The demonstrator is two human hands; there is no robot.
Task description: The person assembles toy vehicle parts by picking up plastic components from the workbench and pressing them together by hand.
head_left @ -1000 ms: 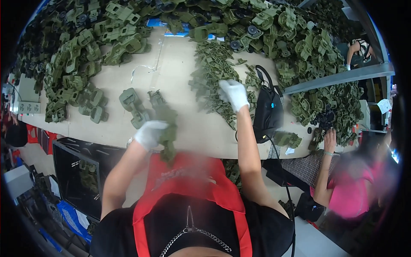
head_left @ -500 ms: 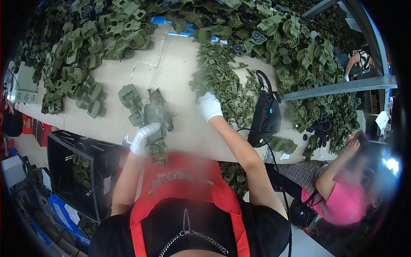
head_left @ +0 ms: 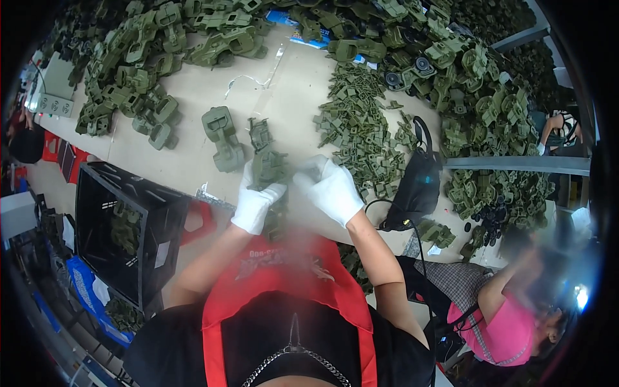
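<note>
My left hand (head_left: 256, 205), in a white glove, is closed around an olive-green plastic toy vehicle part (head_left: 269, 169) at the table's near edge. A narrow green piece reaches up beyond it; whether it is joined to the held part I cannot tell. Close on the right, my gloved right hand (head_left: 332, 192) has its fingers curled together toward the held part. Anything in its fingertips is too small or blurred to make out. Left of the held part, another green vehicle part (head_left: 223, 138) lies on the table. A heap of small green pieces (head_left: 358, 97) spreads beyond my right hand.
Larger green parts (head_left: 235, 45) pile along the table's far side. A black pouch (head_left: 416, 187) with a cable lies right of my right hand. A black crate (head_left: 138, 255) stands at the lower left. A metal bar (head_left: 516, 164) crosses the right side, near a person in pink (head_left: 500, 329).
My right hand has drawn back from the small-piece heap to beside the part in my left hand, its fingers now curled. The whole view has shifted somewhat.
</note>
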